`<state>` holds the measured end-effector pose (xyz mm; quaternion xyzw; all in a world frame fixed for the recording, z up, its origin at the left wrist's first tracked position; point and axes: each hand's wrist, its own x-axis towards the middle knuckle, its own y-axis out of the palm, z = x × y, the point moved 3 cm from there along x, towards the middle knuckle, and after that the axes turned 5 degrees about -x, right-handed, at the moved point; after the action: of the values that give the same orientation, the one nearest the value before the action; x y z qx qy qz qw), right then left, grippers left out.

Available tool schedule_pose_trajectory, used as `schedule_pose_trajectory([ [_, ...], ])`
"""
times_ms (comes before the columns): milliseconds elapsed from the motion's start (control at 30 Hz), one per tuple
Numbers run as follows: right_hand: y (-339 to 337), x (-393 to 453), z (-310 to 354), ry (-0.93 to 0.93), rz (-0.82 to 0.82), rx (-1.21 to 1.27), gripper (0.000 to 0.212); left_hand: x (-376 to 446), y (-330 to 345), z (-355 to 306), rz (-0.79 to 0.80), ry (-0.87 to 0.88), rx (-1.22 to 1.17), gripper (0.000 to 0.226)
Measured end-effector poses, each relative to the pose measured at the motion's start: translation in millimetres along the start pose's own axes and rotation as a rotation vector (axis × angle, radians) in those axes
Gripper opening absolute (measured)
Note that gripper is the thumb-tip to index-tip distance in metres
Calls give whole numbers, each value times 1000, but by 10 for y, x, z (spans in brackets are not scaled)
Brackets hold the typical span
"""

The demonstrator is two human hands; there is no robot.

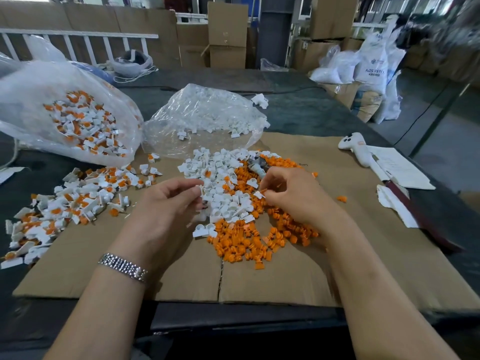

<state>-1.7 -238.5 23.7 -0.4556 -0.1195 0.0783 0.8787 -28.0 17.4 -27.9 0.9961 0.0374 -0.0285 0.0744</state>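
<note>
A factory packing floor: stacked cardboard boxes (227,35) and white sacks (374,61) stand behind a worktable (298,113) heaped with small plastic parts (226,203) and clear bulk bags (65,81).

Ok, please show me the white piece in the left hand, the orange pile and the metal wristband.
white piece (199,189): head view, the bare end that sticks out.
orange pile (241,246): head view, its near part.
metal wristband (123,267): head view, middle of the links.

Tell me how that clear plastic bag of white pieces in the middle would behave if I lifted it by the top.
The bag would probably go floppy: its film is thin and crumpled. It likely feels light, since the white pieces inside are small plastic. Its mouth lies open toward the cardboard, so pieces could spill.
</note>
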Motion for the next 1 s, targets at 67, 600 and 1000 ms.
schedule_pose_trajectory([
  [67, 34, -17, 2, 21, -29, 179, 7, 39, 46, -4, 44, -61, -269, 23],
  [600, 297, 108, 415, -105, -225, 468, 3, 259, 345, -135, 279, -74, -405, 20],
  [1000, 450, 237, 389, 30, -411, 504, 7, 378, 468, -176, 213, 86, -374, 19],
])
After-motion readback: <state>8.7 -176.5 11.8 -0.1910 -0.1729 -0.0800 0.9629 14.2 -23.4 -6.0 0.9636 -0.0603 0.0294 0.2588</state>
